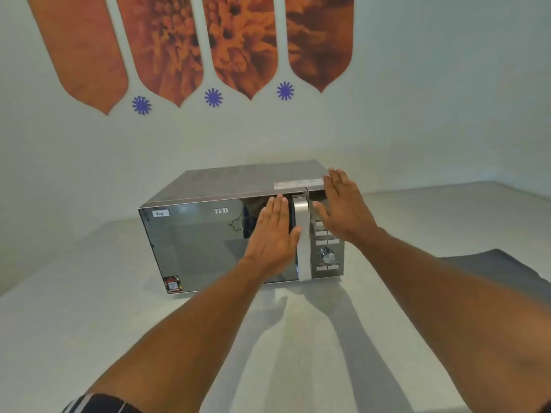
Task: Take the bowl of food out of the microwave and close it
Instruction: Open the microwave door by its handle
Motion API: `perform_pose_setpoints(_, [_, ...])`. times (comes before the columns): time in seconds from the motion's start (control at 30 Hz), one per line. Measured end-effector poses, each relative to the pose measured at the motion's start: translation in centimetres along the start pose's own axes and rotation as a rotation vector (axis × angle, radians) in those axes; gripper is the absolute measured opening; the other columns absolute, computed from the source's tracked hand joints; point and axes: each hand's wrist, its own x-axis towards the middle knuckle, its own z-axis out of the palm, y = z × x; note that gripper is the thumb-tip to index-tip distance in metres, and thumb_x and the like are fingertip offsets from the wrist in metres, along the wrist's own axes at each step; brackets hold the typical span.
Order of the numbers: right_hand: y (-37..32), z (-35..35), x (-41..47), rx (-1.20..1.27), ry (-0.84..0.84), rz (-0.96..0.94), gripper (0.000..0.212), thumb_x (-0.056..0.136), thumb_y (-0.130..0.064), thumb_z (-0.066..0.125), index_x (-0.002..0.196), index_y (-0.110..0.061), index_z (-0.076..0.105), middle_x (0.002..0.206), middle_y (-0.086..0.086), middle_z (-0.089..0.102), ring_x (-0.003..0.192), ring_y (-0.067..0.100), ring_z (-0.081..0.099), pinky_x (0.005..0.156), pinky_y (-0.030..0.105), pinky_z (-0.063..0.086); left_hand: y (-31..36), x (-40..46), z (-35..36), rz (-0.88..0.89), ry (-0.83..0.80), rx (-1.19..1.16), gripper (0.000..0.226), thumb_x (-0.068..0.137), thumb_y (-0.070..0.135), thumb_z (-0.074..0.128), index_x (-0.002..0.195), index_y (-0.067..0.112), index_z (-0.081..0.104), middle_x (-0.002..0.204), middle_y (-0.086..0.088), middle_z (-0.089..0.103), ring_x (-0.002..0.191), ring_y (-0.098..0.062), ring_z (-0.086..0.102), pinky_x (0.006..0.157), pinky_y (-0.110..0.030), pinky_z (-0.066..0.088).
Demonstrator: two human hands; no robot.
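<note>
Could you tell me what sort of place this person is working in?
Probably a pantry or break area, though a home kitchen is possible. A countertop microwave with a "Veg" label on its door sits on a plain pale counter, below orange decorative wall panels. Both hands are at the microwave.

The microwave (226,231) has a glossy, mirror-like door that reflects the room, a brushed silver metal-look handle (301,239), a shiny chrome-look dial (327,255) and a dull grey satin top. The desk (89,308) looks pale, matt and smooth; a dark grey cloth (501,269) looks soft.
</note>
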Motion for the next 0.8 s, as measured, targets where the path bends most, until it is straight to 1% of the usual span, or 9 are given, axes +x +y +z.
perform_pose_setpoints(0.07, [0.4,0.3,0.0,-0.023,-0.004,-0.005,0.071,0.1,-0.046,0.035,0.154,-0.006,0.016,0.164,0.017,0.014,0.152,0.031,0.007,0.122,0.047,0.009,0.8,0.0,0.6,0.008,-0.005,-0.089,0.07,0.104,0.045,0.021,0.157,0.008,-0.004,0.168,-0.012,0.0,0.155,-0.023,-0.003,0.125,-0.038,0.002])
perform_pose_setpoints(0.13, [0.5,0.5,0.0,-0.049,-0.022,-0.013,0.07,0.1,-0.045,0.038,0.154,-0.005,0.018,0.164,0.017,0.016,0.152,0.032,0.009,0.122,0.047,0.011,1.7,-0.1,1.2,-0.034,0.013,-0.19,0.067,0.104,0.043,0.027,0.158,0.012,0.003,0.165,-0.015,0.021,0.15,-0.028,0.025,0.122,-0.041,0.024])
perform_pose_setpoints(0.23, [0.8,0.4,0.3,-0.057,-0.044,-0.045,0.071,0.099,-0.042,0.045,0.153,-0.004,0.02,0.163,0.018,0.018,0.152,0.033,0.01,0.122,0.048,0.012,2.9,0.6,1.3,-0.172,0.119,-0.356,0.062,0.103,0.043,0.031,0.157,0.018,0.013,0.113,-0.012,0.068,0.091,-0.022,0.069,0.077,-0.042,0.06])
perform_pose_setpoints(0.3, [1.0,-0.1,0.7,-0.062,-0.061,-0.085,0.071,0.097,-0.04,0.05,0.152,-0.003,0.024,0.162,0.019,0.021,0.151,0.033,0.012,0.122,0.049,0.013,3.5,1.5,1.3,-0.231,0.218,-0.498,0.052,0.102,0.042,0.036,0.149,0.021,0.033,0.074,0.002,0.066,0.063,-0.009,0.065,0.058,-0.029,0.056])
perform_pose_setpoints(0.37, [1.2,-0.3,1.1,-0.066,-0.078,-0.125,0.071,0.096,-0.038,0.054,0.15,-0.002,0.027,0.16,0.02,0.025,0.15,0.034,0.015,0.122,0.049,0.015,4.1,2.3,1.3,-0.308,0.308,-0.672,0.035,0.1,0.039,0.044,0.129,0.023,0.054,0.067,0.012,0.06,0.057,0.002,0.06,0.052,-0.013,0.045])
perform_pose_setpoints(0.43, [1.3,-0.4,1.6,-0.069,-0.089,-0.151,0.069,0.094,-0.036,0.058,0.149,-0.003,0.031,0.158,0.018,0.031,0.148,0.034,0.021,0.121,0.049,0.017,4.4,3.2,1.3,-0.451,0.346,-0.839,0.027,0.099,0.037,0.052,0.116,0.018,0.061,0.069,0.014,0.059,0.059,0.009,0.057,0.052,-0.01,0.042])
perform_pose_setpoints(0.53, [1.4,-0.3,2.4,-0.068,-0.078,-0.19,0.061,0.089,-0.032,0.066,0.138,-0.004,0.044,0.142,0.016,0.051,0.135,0.032,0.041,0.115,0.046,0.029,4.1,4.3,1.4,-0.618,0.236,-1.031,0.031,0.098,0.043,0.053,0.103,0.016,0.067,0.081,0.008,0.069,0.077,-0.007,0.066,0.065,-0.023,0.049])
perform_pose_setpoints(0.7, [1.3,-0.5,3.1,-0.037,-0.051,-0.205,0.048,0.082,-0.024,0.073,0.122,-0.005,0.056,0.116,0.013,0.065,0.105,0.031,0.059,0.091,0.041,0.044,4.7,4.8,1.6,-0.643,0.103,-1.211,0.041,0.102,0.046,0.043,0.104,0.014,0.068,0.097,-0.01,0.077,0.091,-0.022,0.073,0.087,-0.033,0.055])
perform_pose_setpoints(0.8, [1.2,-0.5,3.3,-0.021,-0.046,-0.198,0.045,0.081,-0.022,0.073,0.119,-0.005,0.058,0.112,0.013,0.066,0.102,0.032,0.06,0.087,0.04,0.044,5.0,5.0,1.8,-0.646,0.114,-1.236,0.043,0.103,0.045,0.041,0.101,0.011,0.067,0.09,-0.011,0.074,0.083,-0.021,0.071,0.085,-0.033,0.057])
